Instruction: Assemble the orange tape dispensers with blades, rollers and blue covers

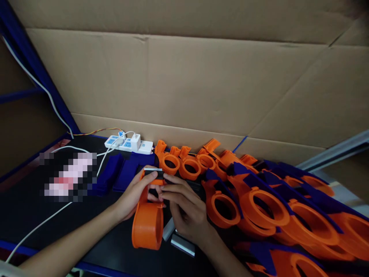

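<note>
An orange tape dispenser (148,227) with a round hub hangs upright over the black tabletop. My left hand (135,194) is closed around its upper part, the thumb lying on the black piece below the serrated metal blade (153,169). From the other side, my right hand (187,206) grips the dispenser's head with bent fingers; its thumb is mostly hidden. Below the right hand, small metal strips (183,245) lie on the table. Nearest on the right are more orange dispensers (223,209), several with blue pieces on them.
Dark blue flat pieces (108,175) are stacked left of my hands. A white power strip (145,147) with plugs and cables stands at the back, before a cardboard wall (196,84). A blurred-out pixelated item (72,173) lies on the black table (112,252) at left.
</note>
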### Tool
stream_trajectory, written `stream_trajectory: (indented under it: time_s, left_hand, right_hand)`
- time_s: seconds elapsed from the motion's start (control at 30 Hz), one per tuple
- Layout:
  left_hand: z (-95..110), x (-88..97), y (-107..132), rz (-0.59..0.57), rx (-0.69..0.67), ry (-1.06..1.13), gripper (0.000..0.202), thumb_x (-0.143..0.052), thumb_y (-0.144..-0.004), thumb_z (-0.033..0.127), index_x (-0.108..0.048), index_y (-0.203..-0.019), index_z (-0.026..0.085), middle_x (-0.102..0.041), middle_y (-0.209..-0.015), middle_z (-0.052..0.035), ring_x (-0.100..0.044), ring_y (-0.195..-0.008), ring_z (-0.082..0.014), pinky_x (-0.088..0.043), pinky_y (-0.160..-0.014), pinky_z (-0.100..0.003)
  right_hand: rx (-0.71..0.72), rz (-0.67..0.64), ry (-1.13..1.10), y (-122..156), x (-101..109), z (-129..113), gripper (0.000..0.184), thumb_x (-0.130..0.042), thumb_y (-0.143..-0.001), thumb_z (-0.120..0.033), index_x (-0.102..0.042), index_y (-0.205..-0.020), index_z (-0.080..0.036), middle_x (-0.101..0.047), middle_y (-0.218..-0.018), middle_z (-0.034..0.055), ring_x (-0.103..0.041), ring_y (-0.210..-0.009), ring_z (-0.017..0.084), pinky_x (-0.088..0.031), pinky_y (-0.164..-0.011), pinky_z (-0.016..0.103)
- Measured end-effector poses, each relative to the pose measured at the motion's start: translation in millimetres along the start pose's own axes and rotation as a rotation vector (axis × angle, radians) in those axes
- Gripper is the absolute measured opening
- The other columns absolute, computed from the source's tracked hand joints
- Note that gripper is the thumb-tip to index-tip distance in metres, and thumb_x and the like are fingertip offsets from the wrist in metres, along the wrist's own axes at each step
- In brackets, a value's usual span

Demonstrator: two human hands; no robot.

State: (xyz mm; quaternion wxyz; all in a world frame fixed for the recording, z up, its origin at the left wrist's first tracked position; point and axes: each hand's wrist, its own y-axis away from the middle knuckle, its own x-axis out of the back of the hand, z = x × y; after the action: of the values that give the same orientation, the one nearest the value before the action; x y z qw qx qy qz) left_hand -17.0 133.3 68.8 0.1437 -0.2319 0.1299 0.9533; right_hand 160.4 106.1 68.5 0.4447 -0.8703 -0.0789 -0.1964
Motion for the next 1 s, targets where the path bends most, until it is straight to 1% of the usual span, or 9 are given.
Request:
stream_trajectory:
  time_s: [0.07,0.17,0.27,0.37,0.5,0.63,0.77,0.87,1.0]
  left_hand:
    - [-3,-1.8,0,0.001,-0.002,-0.01,0.036,-0.069,-0.086,0.047,-0.053,-0.107,0.022,-0.067,-0.068,0.0009,-0.066,-0.052,-0.0162,-0.059,-0.055,-0.03]
    - [-8,-3.2,0,0.049,-0.093,-0.095,0.035,-0.071,-0.084,0.046,-0.055,-0.101,0.021,-0.067,-0.07,0.0012,-0.065,-0.054,-0.0146,-0.059,-0.056,-0.029]
    - [-11,-3.2,0,0.04,-0.095,-0.156,0.033,-0.07,-0.086,0.046,-0.054,-0.102,0.021,-0.066,-0.069,0.0024,-0.066,-0.057,-0.0144,-0.059,-0.059,-0.028]
    - [-13,-2.9,2,0.016,-0.071,-0.201,0.033,-0.067,-0.089,0.046,-0.052,-0.105,0.022,-0.065,-0.069,0.0024,-0.068,-0.06,-0.0149,-0.059,-0.061,-0.028]
    - [-15,-2.1,5,-0.005,-0.064,-0.237,0.034,-0.068,-0.088,0.044,-0.051,-0.109,0.023,-0.066,-0.072,0.0023,-0.068,-0.064,-0.0146,-0.058,-0.063,-0.026]
    - [-16,-2.6,6,-0.011,-0.08,-0.246,0.035,-0.069,-0.088,0.042,-0.05,-0.112,0.024,-0.065,-0.074,0.0023,-0.067,-0.066,-0.0143,-0.057,-0.066,-0.026]
    - [-15,-5.4,8,-0.031,-0.105,-0.249,0.034,-0.067,-0.09,0.04,-0.048,-0.114,0.025,-0.063,-0.076,0.0027,-0.066,-0.068,-0.0137,-0.057,-0.07,-0.027]
    - [-14,-6.8,10,-0.053,-0.103,-0.238,0.037,-0.067,-0.091,0.039,-0.046,-0.118,0.025,-0.063,-0.077,0.0019,-0.065,-0.07,-0.0135,-0.056,-0.071,-0.027]
    - [-15,-5.7,12,-0.088,-0.105,-0.22,0.04,-0.067,-0.091,0.037,-0.044,-0.121,0.025,-0.063,-0.082,0.0013,-0.064,-0.075,-0.0142,-0.056,-0.077,-0.03]
  right_hand:
    - [-0.111,0.113,-0.037,0,-4,0,0.033,-0.057,-0.089,-0.001,-0.071,-0.107,-0.025,-0.073,-0.106,0.0063,-0.066,-0.114,0.024,-0.057,-0.096,0.044]
    - [-0.356,0.245,-0.059,0,-10,2,0.024,-0.069,-0.086,-0.014,-0.071,-0.108,-0.024,-0.071,-0.105,0.0069,-0.069,-0.093,0.019,-0.059,-0.083,0.036]
    - [-0.501,0.244,-0.09,0,-12,7,0.021,-0.075,-0.083,-0.021,-0.072,-0.104,-0.023,-0.071,-0.095,0.0052,-0.067,-0.084,0.017,-0.057,-0.074,0.031]
    - [-0.582,0.216,-0.176,0,-8,10,0.016,-0.076,-0.083,-0.025,-0.073,-0.097,-0.022,-0.072,-0.089,0.0039,-0.066,-0.082,0.017,-0.055,-0.073,0.029]
    - [-0.709,0.194,-0.32,-1,-5,12,0.015,-0.076,-0.082,-0.031,-0.072,-0.092,-0.02,-0.072,-0.084,0.0025,-0.066,-0.078,0.016,-0.054,-0.071,0.027]
    - [-0.742,0.19,-0.329,-1,-6,12,0.016,-0.076,-0.082,-0.033,-0.071,-0.088,-0.02,-0.07,-0.077,0.0009,-0.063,-0.07,0.014,-0.051,-0.065,0.025]
    - [-0.711,0.215,-0.251,2,-7,11,0.016,-0.076,-0.083,-0.033,-0.071,-0.091,-0.021,-0.069,-0.075,0.0001,-0.06,-0.065,0.013,-0.048,-0.058,0.025]
    - [-0.649,0.216,-0.161,5,-7,11,0.014,-0.075,-0.085,-0.032,-0.071,-0.093,-0.021,-0.069,-0.077,0.0005,-0.06,-0.063,0.013,-0.048,-0.057,0.026]
    - [-0.484,0.211,0.028,6,-6,8,0.002,-0.072,-0.088,-0.023,-0.071,-0.088,-0.021,-0.069,-0.081,0.0016,-0.064,-0.071,0.014,-0.051,-0.066,0.028]
